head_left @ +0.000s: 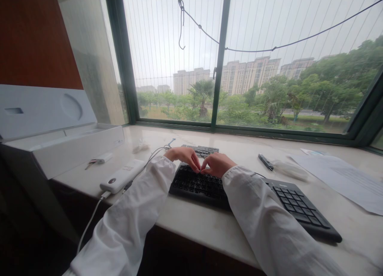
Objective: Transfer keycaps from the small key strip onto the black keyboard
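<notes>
A black keyboard [196, 184] lies at an angle on the pale sill, its middle crossed by my right sleeve. Many positions in its main block look bare of keycaps, while the number pad [299, 206] on the right has its keys on. Over the back of the main block, my left hand [184, 155] and my right hand [218, 164] meet, thumbs and forefingers pinched together. A tiny light speck shows between the fingertips, too small to name. Rows of dark keycaps [206, 150] lie just behind the keyboard, partly hidden by my hands.
To the left are a white power bank [121, 177] with cables, a small white adapter [103, 159] and an open white box [74, 146]. On the right lie a dark pen-like tool [265, 162], a clear plastic bag [290, 170] and papers [341, 180]. A window stands behind.
</notes>
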A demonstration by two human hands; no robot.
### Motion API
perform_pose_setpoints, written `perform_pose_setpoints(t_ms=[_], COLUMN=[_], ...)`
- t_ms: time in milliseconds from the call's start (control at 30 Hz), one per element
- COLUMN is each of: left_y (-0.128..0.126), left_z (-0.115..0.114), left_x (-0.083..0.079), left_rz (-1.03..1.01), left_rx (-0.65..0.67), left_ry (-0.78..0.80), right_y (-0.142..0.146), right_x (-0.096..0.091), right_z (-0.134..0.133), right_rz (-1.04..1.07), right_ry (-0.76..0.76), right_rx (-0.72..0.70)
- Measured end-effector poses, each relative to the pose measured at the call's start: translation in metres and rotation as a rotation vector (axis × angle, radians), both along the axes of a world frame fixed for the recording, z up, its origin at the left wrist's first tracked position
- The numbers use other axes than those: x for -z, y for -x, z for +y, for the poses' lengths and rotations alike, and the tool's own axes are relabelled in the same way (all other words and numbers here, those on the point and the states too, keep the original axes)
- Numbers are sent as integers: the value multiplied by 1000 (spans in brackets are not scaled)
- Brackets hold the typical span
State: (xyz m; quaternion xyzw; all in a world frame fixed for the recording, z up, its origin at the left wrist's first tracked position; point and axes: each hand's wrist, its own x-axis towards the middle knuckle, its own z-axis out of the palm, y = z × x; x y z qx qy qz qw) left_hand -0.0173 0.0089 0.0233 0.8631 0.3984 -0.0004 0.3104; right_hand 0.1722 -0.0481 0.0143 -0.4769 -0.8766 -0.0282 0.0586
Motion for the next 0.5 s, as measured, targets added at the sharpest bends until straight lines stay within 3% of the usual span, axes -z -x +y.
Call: perform_pose_setpoints(t_ms=[500], left_y=[-4], left_z=[-6], left_x=[-5], left_rz=[72], left_rx=[-21], left_ry=[-125], right_y=[3], right_x=[-1], right_z=[-1], right_rz=[12], right_ry=[-18], right_rx=[3])
